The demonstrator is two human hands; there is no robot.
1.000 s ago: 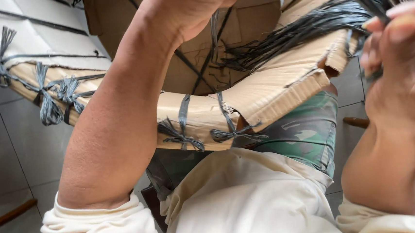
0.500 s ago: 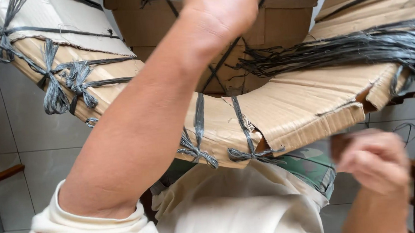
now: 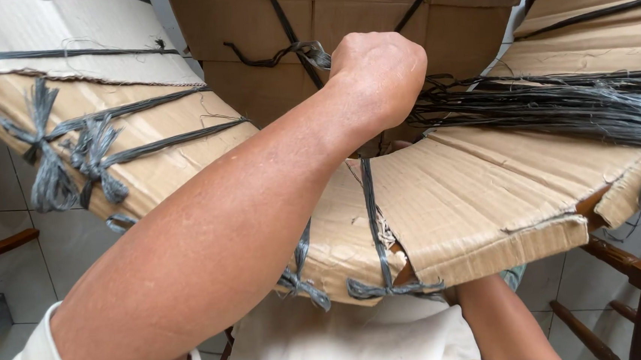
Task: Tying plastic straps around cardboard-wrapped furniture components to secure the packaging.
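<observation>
Cardboard wrapping (image 3: 473, 207) across lap, bound already with several knotted ties (image 3: 372, 221). Left hand (image 3: 377, 74) clenched on twine (image 3: 304, 51) at inner edge; loose strands (image 3: 571, 106) left untied; right hand hidden underneath.

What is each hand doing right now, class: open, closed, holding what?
Left hand: closed in a fist over the grey strapping.
Right hand: hidden beneath the cardboard wrapping; cannot be told.

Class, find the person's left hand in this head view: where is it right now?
The left hand is a closed fist at upper centre, above the curved cardboard ring, gripping grey string in front of the brown box.
</observation>
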